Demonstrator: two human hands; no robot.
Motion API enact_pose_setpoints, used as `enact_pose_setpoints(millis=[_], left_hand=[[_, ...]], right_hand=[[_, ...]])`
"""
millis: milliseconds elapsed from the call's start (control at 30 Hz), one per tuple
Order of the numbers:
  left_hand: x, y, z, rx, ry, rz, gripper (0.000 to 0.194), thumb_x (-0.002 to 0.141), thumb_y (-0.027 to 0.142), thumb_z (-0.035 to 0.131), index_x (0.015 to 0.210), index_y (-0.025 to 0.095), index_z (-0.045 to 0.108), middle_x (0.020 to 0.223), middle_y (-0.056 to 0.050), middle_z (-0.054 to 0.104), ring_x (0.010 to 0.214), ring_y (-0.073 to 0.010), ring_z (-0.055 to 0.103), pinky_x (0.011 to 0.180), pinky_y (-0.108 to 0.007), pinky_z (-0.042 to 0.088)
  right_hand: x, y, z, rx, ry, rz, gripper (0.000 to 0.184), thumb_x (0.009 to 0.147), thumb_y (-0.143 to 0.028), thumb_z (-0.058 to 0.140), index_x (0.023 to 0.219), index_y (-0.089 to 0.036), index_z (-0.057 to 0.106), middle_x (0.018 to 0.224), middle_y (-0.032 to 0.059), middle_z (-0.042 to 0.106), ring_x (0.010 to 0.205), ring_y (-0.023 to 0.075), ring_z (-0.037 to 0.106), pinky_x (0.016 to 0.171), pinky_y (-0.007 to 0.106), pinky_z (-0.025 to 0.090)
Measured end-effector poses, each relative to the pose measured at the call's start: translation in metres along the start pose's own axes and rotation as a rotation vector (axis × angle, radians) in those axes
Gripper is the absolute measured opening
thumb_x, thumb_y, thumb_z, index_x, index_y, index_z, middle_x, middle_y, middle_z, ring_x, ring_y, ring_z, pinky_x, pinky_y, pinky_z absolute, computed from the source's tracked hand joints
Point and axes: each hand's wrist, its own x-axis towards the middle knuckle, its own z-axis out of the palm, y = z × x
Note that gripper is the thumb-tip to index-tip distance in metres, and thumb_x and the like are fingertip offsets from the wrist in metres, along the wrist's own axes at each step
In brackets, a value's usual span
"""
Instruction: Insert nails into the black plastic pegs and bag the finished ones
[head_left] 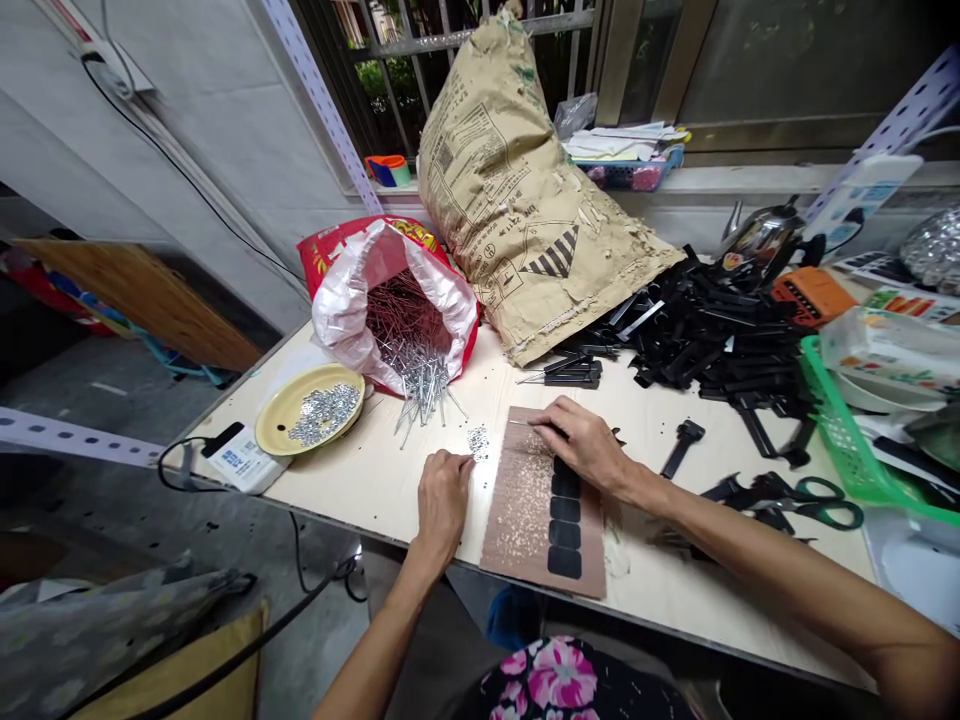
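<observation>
– In the head view, what did the right hand [577,438] do?
– Its fingertips were closed on a thin metal rod [523,422] over a brown board [592,575]; black squares [564,533] ran from beside that hand toward the person
– And the left hand [442,497]?
– Thumb and finger met just beside small silver pieces [478,440]; whether they pinched one, I could not tell
– What lay around?
– Beyond the left hand, a bag [345,320] spilled long pins [424,385], and farther left sat a yellow dish [270,428]; beyond the right hand were a paper sack [495,180] and heaped black parts [705,330]
</observation>
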Motion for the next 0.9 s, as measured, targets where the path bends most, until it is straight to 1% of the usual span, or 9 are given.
enact_pose_setpoints(millis=[67,133,233,300,333,500,633,733,900], left_hand=[[0.001,0.002,-0.002,-0.154,0.024,-0.067,0.017,0.082,0.027,0.056,0.081,0.015,0.069,0.079,-0.008,0.061,0.080,-0.0233,0.055,0.075,-0.037,0.043],[0.003,0.007,-0.007,-0.464,0.011,-0.243,0.017,0.077,0.031,0.063,0.078,0.015,0.068,0.076,-0.005,0.062,0.073,-0.0191,0.056,0.071,-0.033,0.045],[0.006,0.020,-0.018,-1.105,-0.130,-0.577,0.026,0.066,0.036,0.074,0.078,0.014,0.067,0.070,-0.001,0.062,0.060,-0.0111,0.055,0.062,-0.025,0.048],[0.008,0.031,-0.026,-1.410,-0.213,-0.703,0.032,0.057,0.032,0.082,0.078,0.013,0.066,0.069,0.000,0.063,0.059,-0.0085,0.056,0.060,-0.021,0.049],[0.009,0.036,-0.029,-1.491,-0.231,-0.733,0.034,0.053,0.029,0.084,0.077,0.013,0.066,0.069,0.000,0.063,0.060,-0.0080,0.057,0.061,-0.020,0.050],[0.008,0.055,-0.033,-1.552,-0.201,-0.742,0.038,0.047,0.025,0.088,0.075,0.010,0.067,0.066,-0.001,0.066,0.059,-0.0090,0.061,0.061,-0.020,0.054],[0.007,0.061,-0.030,-1.474,-0.142,-0.684,0.036,0.050,0.028,0.086,0.074,0.009,0.067,0.064,-0.002,0.067,0.056,-0.0088,0.061,0.060,-0.020,0.053],[0.006,0.063,-0.027,-1.377,-0.081,-0.628,0.034,0.055,0.029,0.084,0.077,0.008,0.068,0.063,-0.002,0.068,0.055,-0.0087,0.062,0.059,-0.019,0.052],[0.006,0.064,-0.023,-1.369,-0.129,-0.622,0.036,0.056,0.031,0.083,0.080,0.008,0.069,0.068,-0.004,0.070,0.058,-0.0091,0.062,0.063,-0.021,0.053]], right_hand=[[-0.005,-0.007,0.004,-0.008,-0.022,0.005,0.017,0.091,-0.021,0.048,0.100,-0.019,0.062,0.089,0.0045,0.058,0.079,0.0149,0.058,0.069,0.027,0.048],[-0.008,-0.016,0.007,0.001,-0.048,-0.012,0.018,0.092,-0.022,0.048,0.101,-0.018,0.062,0.089,0.0045,0.058,0.079,0.0147,0.057,0.070,0.026,0.047],[-0.010,-0.030,0.011,0.002,-0.072,-0.040,0.020,0.093,-0.026,0.047,0.104,-0.020,0.063,0.088,0.0041,0.059,0.081,0.0144,0.058,0.071,0.025,0.047],[-0.010,-0.037,0.013,-0.018,-0.070,-0.045,0.020,0.093,-0.027,0.047,0.104,-0.021,0.063,0.088,0.0038,0.059,0.080,0.0141,0.058,0.071,0.024,0.046],[-0.009,-0.039,0.013,-0.031,-0.063,-0.044,0.020,0.093,-0.027,0.047,0.104,-0.021,0.063,0.089,0.0038,0.059,0.080,0.0140,0.058,0.071,0.024,0.045],[-0.008,-0.045,0.008,-0.121,-0.027,-0.047,0.018,0.093,-0.027,0.048,0.101,-0.021,0.063,0.089,0.0029,0.059,0.078,0.0130,0.057,0.067,0.022,0.041],[-0.011,-0.048,0.005,-0.279,0.019,-0.083,0.015,0.092,-0.026,0.048,0.095,-0.021,0.062,0.085,0.0020,0.058,0.073,0.0126,0.054,0.062,0.024,0.036],[-0.014,-0.050,0.006,-0.413,0.080,-0.153,0.016,0.093,-0.025,0.047,0.088,-0.019,0.061,0.080,0.0021,0.058,0.074,0.0140,0.052,0.063,0.027,0.033],[-0.017,-0.048,0.011,-0.524,0.128,-0.221,0.018,0.094,-0.023,0.045,0.081,-0.019,0.057,0.074,0.0021,0.057,0.072,0.0155,0.050,0.063,0.029,0.029]])
